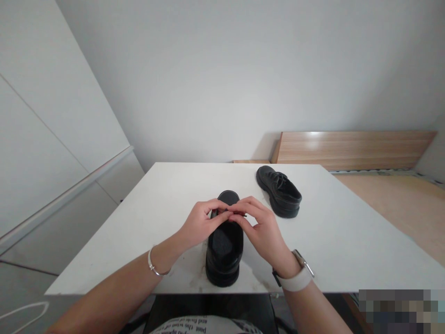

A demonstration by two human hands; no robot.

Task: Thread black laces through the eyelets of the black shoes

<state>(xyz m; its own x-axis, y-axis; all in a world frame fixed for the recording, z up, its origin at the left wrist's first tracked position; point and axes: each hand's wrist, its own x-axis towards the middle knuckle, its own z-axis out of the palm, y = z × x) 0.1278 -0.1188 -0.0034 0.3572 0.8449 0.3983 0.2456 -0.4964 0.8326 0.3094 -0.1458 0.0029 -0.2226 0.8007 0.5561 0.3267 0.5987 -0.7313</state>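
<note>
At the white table (347, 241), my left hand (201, 223) and right hand (263, 230) meet over a black shoe (224, 253) standing heel toward me, its lacing facing up within reach. Both hands' fingers (216, 207) pinch the thin shoelace (240, 215). The second shoe (280, 191) sits apart, farther back on the right.

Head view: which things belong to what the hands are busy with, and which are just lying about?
In use: left hand and right hand, both pinching the lace of the near black shoe.
Lying about: far black shoe, apart on the white table; wooden bed frame behind.
</note>
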